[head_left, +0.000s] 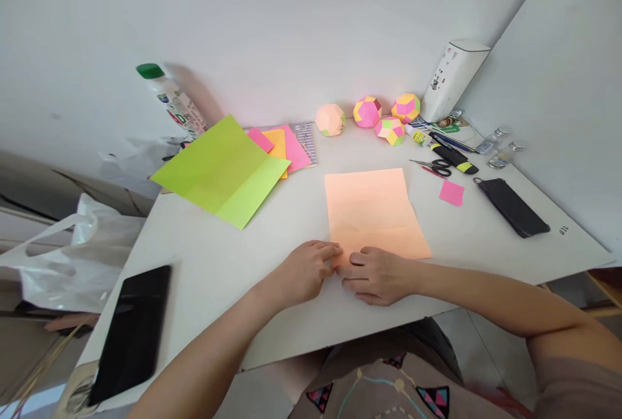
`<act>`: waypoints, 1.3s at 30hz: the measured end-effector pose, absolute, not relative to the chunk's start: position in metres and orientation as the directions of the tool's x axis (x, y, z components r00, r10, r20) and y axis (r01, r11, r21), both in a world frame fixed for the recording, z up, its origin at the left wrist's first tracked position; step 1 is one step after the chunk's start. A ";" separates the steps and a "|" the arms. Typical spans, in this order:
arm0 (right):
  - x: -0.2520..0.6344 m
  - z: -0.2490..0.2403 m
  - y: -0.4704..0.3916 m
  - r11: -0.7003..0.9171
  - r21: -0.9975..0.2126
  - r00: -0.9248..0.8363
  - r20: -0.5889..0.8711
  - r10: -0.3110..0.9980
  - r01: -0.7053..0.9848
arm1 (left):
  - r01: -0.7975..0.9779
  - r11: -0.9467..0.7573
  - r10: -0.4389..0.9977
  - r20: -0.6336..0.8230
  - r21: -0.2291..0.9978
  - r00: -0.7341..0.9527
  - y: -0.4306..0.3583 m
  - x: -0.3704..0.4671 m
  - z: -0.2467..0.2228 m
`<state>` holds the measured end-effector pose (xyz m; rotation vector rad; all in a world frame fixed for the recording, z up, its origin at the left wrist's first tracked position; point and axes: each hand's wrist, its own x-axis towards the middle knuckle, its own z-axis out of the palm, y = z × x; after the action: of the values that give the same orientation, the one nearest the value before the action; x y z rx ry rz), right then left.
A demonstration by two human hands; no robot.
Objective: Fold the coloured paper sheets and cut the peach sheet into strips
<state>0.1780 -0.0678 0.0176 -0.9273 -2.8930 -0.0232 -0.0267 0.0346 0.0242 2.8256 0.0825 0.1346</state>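
Note:
A peach sheet of paper (372,202) lies on the white table in front of me, with a faint crease across its lower part. At its near left corner, my left hand (308,269) pinches the paper's edge between curled fingers. My right hand (376,275) is right beside it, its fingers bent and pressed on the same near edge. The fingertips of both hands almost touch and cover that corner. A green sheet (226,169) with creases rests further left, over pink and orange papers (294,147).
Several paper balls (367,112) line the wall. Scissors (437,166), a highlighter (454,157), a pink paper square (451,193) and a black pouch (514,206) lie right. A black tablet (132,331) is at the left edge, a green-capped bottle (177,105) behind.

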 end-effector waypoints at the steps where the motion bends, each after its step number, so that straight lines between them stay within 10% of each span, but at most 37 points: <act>1: 0.178 0.018 -0.067 0.817 -0.020 -0.813 0.094 0.575 0.576 | 0.038 -0.958 0.066 0.088 0.283 0.994 0.033 -0.027 0.023; 11: 0.192 0.023 -0.078 0.801 0.013 -0.801 0.019 0.598 0.598 | 0.042 -0.993 0.055 0.110 0.113 0.992 0.022 -0.023 0.020; 30: 0.298 0.026 -0.157 0.338 -0.241 -0.229 0.387 0.893 0.910 | 0.019 -0.882 0.164 0.268 0.471 0.949 0.031 -0.013 0.012; 39: 0.252 0.049 -0.069 0.068 -0.171 -0.110 -0.249 0.962 0.983 | 0.099 -0.844 0.313 0.335 0.527 0.889 0.045 -0.011 -0.009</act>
<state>0.2516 -0.0687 0.0488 -2.1404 -2.3447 0.4786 -0.0108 0.0448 -0.0088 2.5428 0.2982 0.5665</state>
